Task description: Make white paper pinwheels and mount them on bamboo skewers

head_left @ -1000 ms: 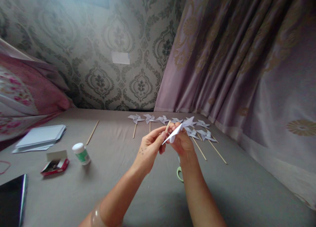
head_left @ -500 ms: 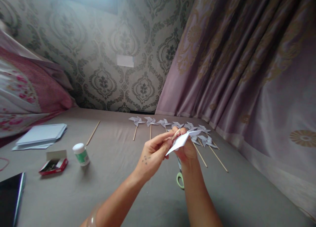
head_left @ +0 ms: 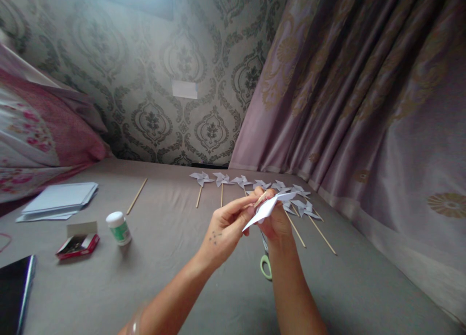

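Note:
Both hands are together over the grey cloth surface [head_left: 174,257]. My left hand [head_left: 225,228] is closed, pinching a thin wooden stick [head_left: 260,199] near its end. Against the stick is a folded white paper pinwheel [head_left: 266,209], seen nearly edge-on. My right hand [head_left: 278,221] is closed round the pinwheel from behind; the paper hides part of its fingers. Beyond the hands lie several finished-looking paper pinwheels [head_left: 222,179] on sticks, some partly covered by my hands. Scissors with a green handle [head_left: 266,267] lie beneath my right wrist.
At left are a stack of white paper [head_left: 60,199], a loose stick [head_left: 137,196], a white-and-green bottle [head_left: 118,228] and an open red box [head_left: 77,246] of small dark items. A dark flat device [head_left: 16,296] lies at near left. A curtain [head_left: 345,82] hangs at right.
The hands stay in nearly the same place. The pinwheel's near tip has shifted very slightly down and left. The other things lie as before.

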